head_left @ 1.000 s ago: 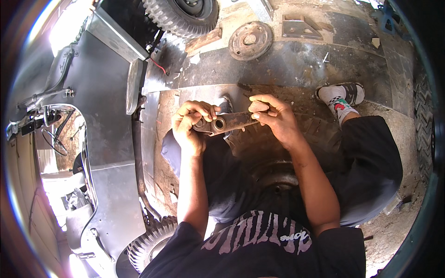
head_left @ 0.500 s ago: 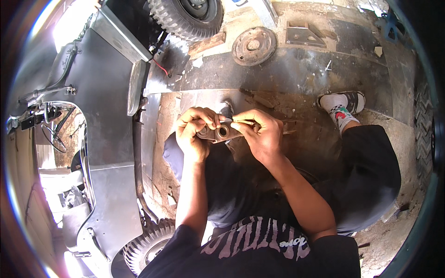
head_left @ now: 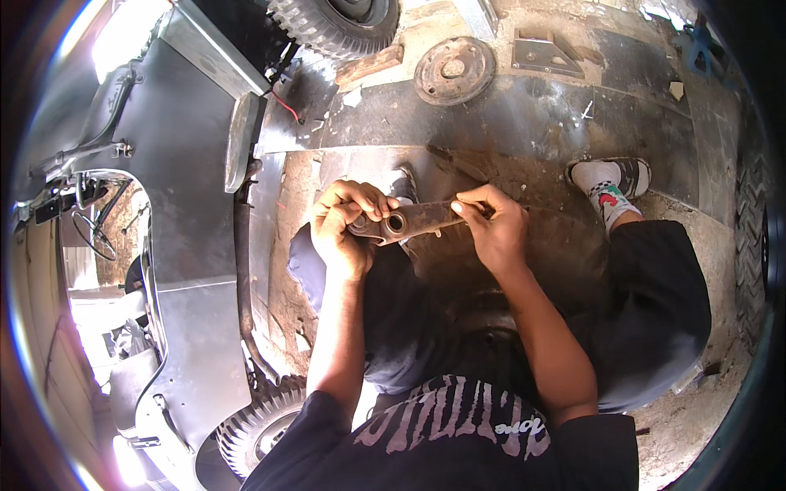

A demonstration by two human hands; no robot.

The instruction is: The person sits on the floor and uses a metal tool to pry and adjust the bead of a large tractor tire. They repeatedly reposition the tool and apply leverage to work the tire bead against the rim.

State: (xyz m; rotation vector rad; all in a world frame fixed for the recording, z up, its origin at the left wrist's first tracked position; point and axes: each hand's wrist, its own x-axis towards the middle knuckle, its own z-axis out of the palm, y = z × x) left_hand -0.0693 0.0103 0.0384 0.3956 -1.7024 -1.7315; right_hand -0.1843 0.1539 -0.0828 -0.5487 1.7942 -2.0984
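Observation:
A flat, rusty metal link [head_left: 427,218] with a round, ring-edged hole lies across in front of me above my lap. My left hand [head_left: 344,225] is closed around its left end, fingers over the top edge and thumb near the hole. At the right end, my right hand [head_left: 498,225] pinches the link's tip between thumb and fingers. Part of the left end is hidden by my left fingers. A small pale bit shows under the link's lower edge; I cannot tell what it is.
A dark tyre [head_left: 540,254] lies between my legs. On the left stands a grey vehicle body [head_left: 192,237] with a front wheel [head_left: 348,24]. Ahead on the floor are a rusty round plate [head_left: 454,71], a metal bracket [head_left: 544,54] and a wood piece [head_left: 370,67].
My right hand has moved right, away from the ringed hole to the link's far end, so more of the link shows. My left hand keeps its hold.

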